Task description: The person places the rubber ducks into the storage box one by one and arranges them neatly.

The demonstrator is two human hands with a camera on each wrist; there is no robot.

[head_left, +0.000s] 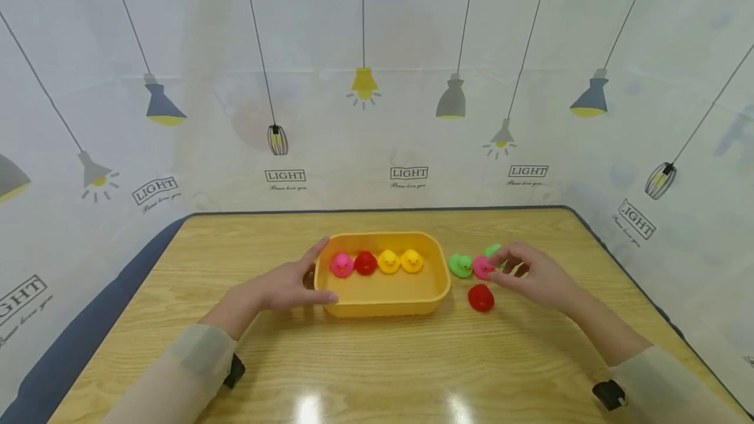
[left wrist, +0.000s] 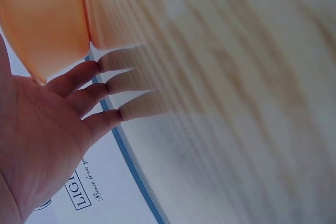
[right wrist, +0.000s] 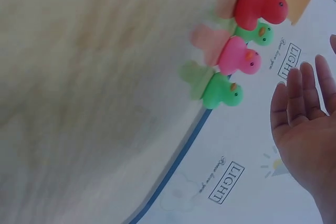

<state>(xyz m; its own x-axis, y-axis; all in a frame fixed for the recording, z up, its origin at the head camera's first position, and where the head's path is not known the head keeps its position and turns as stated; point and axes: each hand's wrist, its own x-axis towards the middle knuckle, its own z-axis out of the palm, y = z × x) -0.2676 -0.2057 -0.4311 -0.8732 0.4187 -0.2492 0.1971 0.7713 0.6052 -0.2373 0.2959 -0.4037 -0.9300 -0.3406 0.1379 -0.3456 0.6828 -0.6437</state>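
My left hand (head_left: 285, 285) rests against the left end of a yellow-orange plastic box (head_left: 379, 308), with its thumb along the front rim and index finger at the back corner. In the left wrist view, several fairly straight fingers reach down to the tabletop beside the box. A pink (head_left: 341, 265), a red (head_left: 365, 264) and two yellow rubber ducks (head_left: 389, 262) sit in a row inside. My right hand (head_left: 533, 277), loosely bent and holding nothing, hovers by a pink duck (right wrist: 239, 56). Around that duck stand two green ducks (right wrist: 221, 92) and a red duck (right wrist: 257, 4).
Everything stands on a light wood-grain table (head_left: 365, 365). A pale cloth printed with lamps (head_left: 365, 149) rises behind the table and at both sides. The box stands just left of the loose ducks.
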